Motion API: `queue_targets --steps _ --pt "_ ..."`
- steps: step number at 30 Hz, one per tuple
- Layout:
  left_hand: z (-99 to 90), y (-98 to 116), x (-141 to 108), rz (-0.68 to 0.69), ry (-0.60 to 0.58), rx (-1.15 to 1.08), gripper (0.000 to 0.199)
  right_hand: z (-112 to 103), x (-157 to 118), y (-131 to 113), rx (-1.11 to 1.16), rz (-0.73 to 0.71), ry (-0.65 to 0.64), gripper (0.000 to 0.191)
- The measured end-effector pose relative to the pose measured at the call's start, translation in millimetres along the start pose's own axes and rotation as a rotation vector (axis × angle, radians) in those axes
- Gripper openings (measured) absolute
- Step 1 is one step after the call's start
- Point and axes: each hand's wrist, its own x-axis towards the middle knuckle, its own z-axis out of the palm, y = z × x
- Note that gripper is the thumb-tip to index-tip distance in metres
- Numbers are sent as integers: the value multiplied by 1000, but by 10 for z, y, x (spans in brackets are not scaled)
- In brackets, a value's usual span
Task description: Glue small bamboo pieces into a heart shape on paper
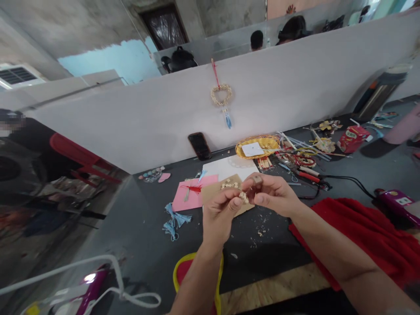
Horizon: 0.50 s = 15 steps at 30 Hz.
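Observation:
In front of me, above the dark table, my left hand (223, 210) pinches a small cluster of cream beads (243, 197) between thumb and fingers. My right hand (275, 194) is close beside the cluster, its thumb and fingers curled together; whatever they grip is too small to make out. A tan band (257, 179) is around one right finger. Below the hands lies a brown sheet (211, 192) bearing loose cream beads (229, 183). Left of it, a pink sheet (179, 197) carries a red tassel (194, 188). Blue tassels (177, 218) lie nearer the table's left side.
A heart-shaped bead hanging (222, 95) is on the white partition (157, 118). A phone (199, 145) leans there. Behind the hands stands a yellow basket (241, 152). Rightward are red-handled pliers (308, 175), a juice box (352, 139) and red cloth (357, 236). A purple tool (93, 288) lies front left.

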Motion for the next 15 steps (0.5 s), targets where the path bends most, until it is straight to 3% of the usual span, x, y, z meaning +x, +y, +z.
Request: queue_targets --steps 3,5,11,15 --pt "11 -14 21 -199 49 -211 24 -1 -9 -11 -291 -86 22 27" --pt "17 -7 28 -256 42 -252 27 18 -11 -24 -442 -132 38 22" --pt "-32 -36 26 -197 -56 -73 28 41 0 -79 -667 -244 120 12" --pt "-49 -62 42 -180 -7 -102 28 11 2 -104 -835 -333 113 13"
